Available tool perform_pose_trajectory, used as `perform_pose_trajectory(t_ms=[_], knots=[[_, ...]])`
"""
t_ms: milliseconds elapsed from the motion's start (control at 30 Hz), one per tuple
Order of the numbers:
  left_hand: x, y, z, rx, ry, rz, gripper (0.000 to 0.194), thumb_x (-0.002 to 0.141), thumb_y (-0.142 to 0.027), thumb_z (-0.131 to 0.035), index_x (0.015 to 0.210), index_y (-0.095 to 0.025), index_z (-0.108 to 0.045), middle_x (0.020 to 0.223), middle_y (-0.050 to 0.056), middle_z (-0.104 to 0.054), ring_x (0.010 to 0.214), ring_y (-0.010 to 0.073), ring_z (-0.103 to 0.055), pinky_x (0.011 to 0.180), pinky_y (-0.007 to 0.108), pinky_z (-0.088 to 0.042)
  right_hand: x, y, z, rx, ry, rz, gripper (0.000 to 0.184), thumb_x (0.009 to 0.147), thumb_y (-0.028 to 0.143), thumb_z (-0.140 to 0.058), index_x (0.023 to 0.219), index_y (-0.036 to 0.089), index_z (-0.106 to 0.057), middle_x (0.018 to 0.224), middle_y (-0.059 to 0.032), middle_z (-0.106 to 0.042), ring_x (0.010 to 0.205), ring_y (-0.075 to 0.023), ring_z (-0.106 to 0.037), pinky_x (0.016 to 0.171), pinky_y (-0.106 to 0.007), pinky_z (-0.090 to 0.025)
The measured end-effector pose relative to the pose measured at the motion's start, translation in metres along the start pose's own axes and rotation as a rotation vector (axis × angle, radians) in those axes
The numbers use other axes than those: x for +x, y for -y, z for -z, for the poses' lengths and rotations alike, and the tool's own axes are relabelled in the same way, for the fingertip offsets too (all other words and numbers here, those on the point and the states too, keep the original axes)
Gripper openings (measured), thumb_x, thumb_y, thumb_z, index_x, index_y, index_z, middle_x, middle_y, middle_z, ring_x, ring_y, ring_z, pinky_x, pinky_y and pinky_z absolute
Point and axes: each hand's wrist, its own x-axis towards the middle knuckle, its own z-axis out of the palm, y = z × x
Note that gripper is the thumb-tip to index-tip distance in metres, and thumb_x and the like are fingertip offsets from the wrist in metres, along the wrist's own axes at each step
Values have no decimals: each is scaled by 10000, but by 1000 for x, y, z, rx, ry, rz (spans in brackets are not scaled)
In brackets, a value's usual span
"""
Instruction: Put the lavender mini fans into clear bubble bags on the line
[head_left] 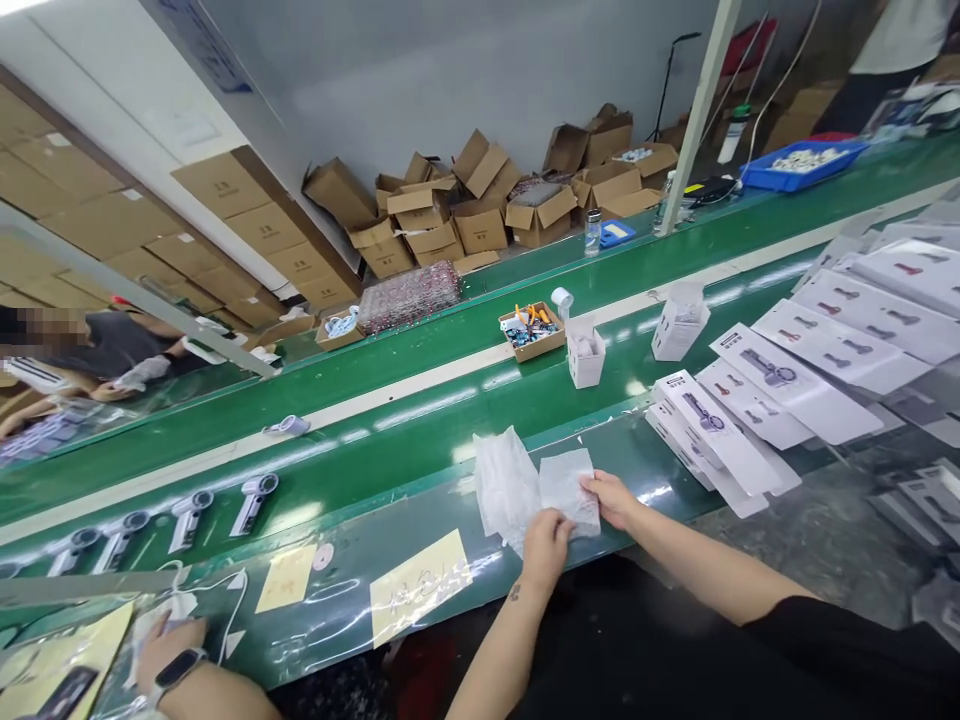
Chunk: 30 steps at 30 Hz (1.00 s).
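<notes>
Far left: a neighbour's hand (pixel 169 640), watch on wrist, lies over a white cabled item; grip cannot be made out. Handheld devices (pixel 257 503) lie slantwise in one spaced row on the green belt (pixel 390 470), probably so each lifts singly without knocking the next. Yellow sheets (pixel 421 588) lie flat on the near bench (pixel 341 605), one marked by hand, likely for reading at a glance. Thin white pouches (pixel 506 485) lie side by side before the worker; the one being handled is the right-hand one, near the bench's front edge. Left hand (pixel 547 546): fingers pinched together at its lower left corner. Right hand (pixel 610 499): thumb and fingers clamped on its right edge; a two-point hold, seemingly to steady limp film. Beyond, a small carton (pixel 538 345) corrals orange-handled pieces, presumably against scattering. White boxes (pixel 586 365) stand upright on the belt, likely for stability. Far right, printed cartons (pixel 780 375) overlap in a fan, apparently leaving edges free to grasp. Counts, left to right: devices in row, four clear, a fifth partly in view; yellow sheets, three, one beside the neighbour; pouches, two; small carton, one; white boxes, two; printed cartons, too overlapped to count.
</notes>
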Motion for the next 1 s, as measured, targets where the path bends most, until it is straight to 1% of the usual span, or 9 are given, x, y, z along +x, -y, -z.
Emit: perform_pose_trajectory(t_ms=[133, 267, 367, 433, 500, 600, 767, 867, 1000], knots=[[1, 15, 7, -274, -90, 119, 400, 761, -275, -543, 1151, -190, -507, 1040, 78, -583, 921, 188, -562, 790, 309, -441, -11, -1, -14, -61, 70, 60, 266, 750, 360, -580, 948, 187, -544, 802, -50, -666, 751, -203, -649, 713, -366, -529], [5, 22, 8, -383, -63, 249, 268, 826, -307, -408, 1038, -180, -511, 748, 18, -595, 652, 156, -565, 652, 280, -441, -22, 19, -1, -238, -15, 98, 320, 689, 301, -635, 978, 179, -569, 918, -107, -659, 897, -296, -619, 783, -497, -494], [8, 27, 14, -95, -192, 269, 196, 819, -297, -417, 941, -186, -524, 826, 55, -617, 775, 189, -585, 732, 297, -423, -34, 63, 47, -432, -314, 337, 538, 720, 313, -629, 1217, 218, -448, 1362, -139, -410, 1289, -322, -321, 1033, -508, -293], [11, 31, 18, 113, -173, 331, 189, 827, -301, -406, 918, -189, -527, 896, 88, -633, 831, 220, -595, 738, 314, -410, -43, 97, 88, -880, -708, 587, 675, 721, 379, -634, 1302, 159, -369, 1465, -190, -206, 1349, -381, -138, 1057, -549, -197], [15, 34, 19, 244, -77, 429, 219, 845, -332, -380, 911, -192, -535, 864, 103, -648, 823, 249, -608, 704, 326, -403, -49, 124, 124, -1180, -914, 566, 831, 639, 399, -706, 1327, 120, -333, 1457, -231, -169, 1324, -440, -141, 1030, -583, -193], [22, 37, 14, 278, 17, 511, 269, 857, -381, -362, 864, -192, -553, 791, 110, -660, 810, 262, -623, 665, 318, -400, -50, 149, 162, -1198, -829, 366, 816, 587, 334, -732, 1294, 111, -390, 1336, -241, -366, 1218, -421, -350, 974, -521, -304], [32, 43, 7, 214, 50, 540, 265, 851, -386, -382, 818, -192, -560, 749, 76, -672, 762, 225, -639, 652, 290, -420, -51, 169, 201, -1016, -685, 326, 434, 792, 395, -545, 1138, 134, -557, 1059, -149, -626, 972, -260, -580, 862, -366, -438], [36, 47, 4, 178, 74, 570, 231, 840, -368, -404, 837, -194, -556, 665, 42, -656, 673, 214, -638, 627, 286, -426, -55, 172, 218, -977, -612, 316, 312, 831, 383, -507, 1006, 157, -631, 905, -86, -686, 837, -216, -623, 769, -325, -485], [36, 50, -3, 139, 89, 595, 209, 845, -341, -395, 846, -190, -539, 628, 22, -638, 616, 194, -631, 620, 274, -426, -64, 167, 220, -1037, -636, 287, 251, 790, 298, -552, 971, 151, -645, 974, -131, -673, 927, -285, -603, 855, -408, -449]])
